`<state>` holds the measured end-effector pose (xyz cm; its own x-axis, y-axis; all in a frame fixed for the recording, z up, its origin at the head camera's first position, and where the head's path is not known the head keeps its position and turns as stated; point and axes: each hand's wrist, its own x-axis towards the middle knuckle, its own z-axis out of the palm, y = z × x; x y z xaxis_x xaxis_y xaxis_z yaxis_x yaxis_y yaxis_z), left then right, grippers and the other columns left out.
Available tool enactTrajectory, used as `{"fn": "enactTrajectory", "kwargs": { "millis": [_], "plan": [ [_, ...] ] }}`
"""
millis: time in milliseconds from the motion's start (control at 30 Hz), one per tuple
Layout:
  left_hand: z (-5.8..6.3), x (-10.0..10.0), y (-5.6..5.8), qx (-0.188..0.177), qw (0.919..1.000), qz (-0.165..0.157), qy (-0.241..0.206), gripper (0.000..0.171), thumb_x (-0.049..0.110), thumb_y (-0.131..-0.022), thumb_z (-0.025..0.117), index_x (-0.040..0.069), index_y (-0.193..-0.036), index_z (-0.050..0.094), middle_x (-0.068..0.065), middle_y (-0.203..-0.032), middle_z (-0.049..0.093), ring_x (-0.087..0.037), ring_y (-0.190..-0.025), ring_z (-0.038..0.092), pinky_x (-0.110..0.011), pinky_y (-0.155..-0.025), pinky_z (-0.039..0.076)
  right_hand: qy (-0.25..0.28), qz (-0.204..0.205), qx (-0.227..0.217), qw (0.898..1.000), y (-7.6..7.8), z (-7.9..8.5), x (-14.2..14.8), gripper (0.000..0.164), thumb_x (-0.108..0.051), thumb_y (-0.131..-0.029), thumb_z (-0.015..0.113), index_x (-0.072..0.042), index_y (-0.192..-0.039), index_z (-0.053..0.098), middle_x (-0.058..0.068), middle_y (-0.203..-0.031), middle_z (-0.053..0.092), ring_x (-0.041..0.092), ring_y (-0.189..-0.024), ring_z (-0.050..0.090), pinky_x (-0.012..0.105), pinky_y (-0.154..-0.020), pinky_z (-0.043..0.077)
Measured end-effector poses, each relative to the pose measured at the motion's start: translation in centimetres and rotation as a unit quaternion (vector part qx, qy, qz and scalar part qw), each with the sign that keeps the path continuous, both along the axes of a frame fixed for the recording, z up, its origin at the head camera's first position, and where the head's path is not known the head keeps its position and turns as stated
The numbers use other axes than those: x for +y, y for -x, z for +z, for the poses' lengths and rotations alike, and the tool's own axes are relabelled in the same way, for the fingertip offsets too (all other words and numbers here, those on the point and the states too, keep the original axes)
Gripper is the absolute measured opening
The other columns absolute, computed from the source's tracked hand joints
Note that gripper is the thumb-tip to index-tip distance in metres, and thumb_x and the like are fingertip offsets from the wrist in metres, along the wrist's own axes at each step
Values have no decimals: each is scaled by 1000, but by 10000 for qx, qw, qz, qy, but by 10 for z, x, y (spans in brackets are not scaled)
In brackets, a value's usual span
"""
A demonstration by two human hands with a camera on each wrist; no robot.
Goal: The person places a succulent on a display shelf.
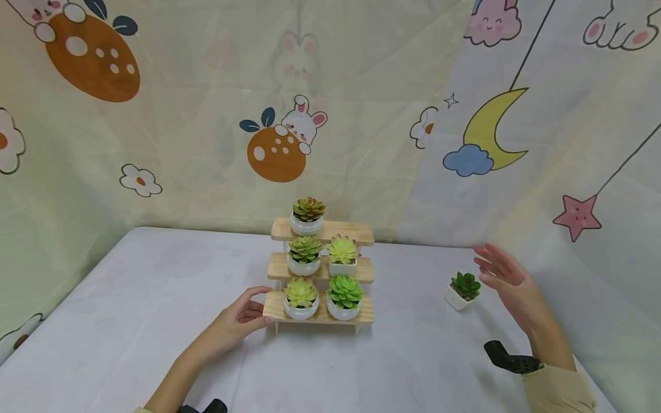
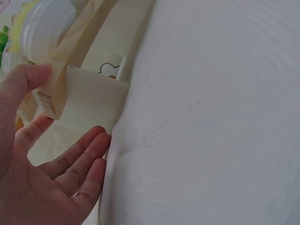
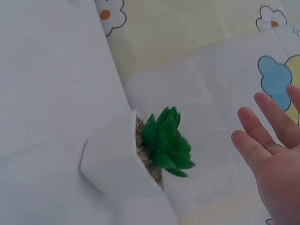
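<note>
A three-tier wooden plant stand [image 1: 320, 318] holds several small potted succulents in white pots. My left hand [image 1: 241, 315] is at the left end of its lowest board, pinching the wood between thumb and index finger. In the left wrist view the thumb and index finger meet the board end [image 2: 56, 96], while the other fingers of that hand [image 2: 44, 183] are spread below, beside a white support. A dark green succulent [image 1: 466, 285] in a white square pot [image 3: 115, 161] stands apart on the right. Just right of it, my right hand [image 1: 508, 281] is raised, fingers extended, holding nothing.
The stand's upper boards carry a reddish-green succulent [image 1: 308, 210] at the top and two paler ones on the middle tier. A white cloth covers the table [image 1: 413, 355]. Behind it hangs a printed fabric backdrop [image 1: 361, 143], close to the back edge.
</note>
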<state>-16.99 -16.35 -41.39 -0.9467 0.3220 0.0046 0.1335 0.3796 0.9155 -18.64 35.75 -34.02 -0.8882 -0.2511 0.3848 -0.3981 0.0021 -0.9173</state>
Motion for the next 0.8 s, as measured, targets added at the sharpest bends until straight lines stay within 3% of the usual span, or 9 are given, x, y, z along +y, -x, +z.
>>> {"fn": "enactTrajectory", "kwargs": {
  "millis": [133,300,467,600,733,800],
  "plan": [
    [0,0,0,1,10000,-1,8,60,26,-86,67,16,-137,37,-14,-107,60,-19,-97,60,-28,-84,48,460,55,-65,9989,-1,-16,12,57,11,-94,36,-9,-146,23,-5,-139,46,3,-123,47,11,-93,39],
    [-1,0,1,-7,10000,21,30,60,26,-86,67,16,-137,37,-13,-108,60,-18,-97,60,-28,-84,48,785,-239,-574,9950,-1,-35,22,56,4,-96,40,-16,-146,25,-9,-135,46,-1,-118,49,10,-89,41],
    [0,2,0,-47,9999,83,71,59,26,-85,67,17,-136,38,-13,-107,61,-18,-97,60,-31,-86,48,371,-806,-1203,9888,1,-51,29,61,-4,-97,45,-23,-148,18,-17,-131,40,-8,-112,48,8,-83,40],
    [1,2,1,-108,9998,146,105,59,27,-85,68,19,-136,39,-12,-107,61,-17,-96,60,-32,-86,47,213,-957,-1515,9836,2,-60,32,67,-5,-96,48,-23,-149,13,-18,-127,39,-10,-107,48,8,-82,41],
    [0,1,1,-99,9998,129,124,58,28,-85,67,19,-136,39,-12,-107,61,-17,-96,60,-32,-86,48,234,-1010,-1815,9779,4,-67,31,73,-3,-94,51,-21,-150,8,-15,-125,37,-10,-103,49,10,-83,44],
    [0,1,1,-95,9998,129,110,58,28,-85,67,20,-136,39,-12,-107,61,-17,-96,60,-32,-86,48,145,-1101,-2028,9729,5,-68,30,77,-5,-93,53,-21,-150,5,-8,-132,33,-11,-101,49,11,-82,45]
  ]
}}
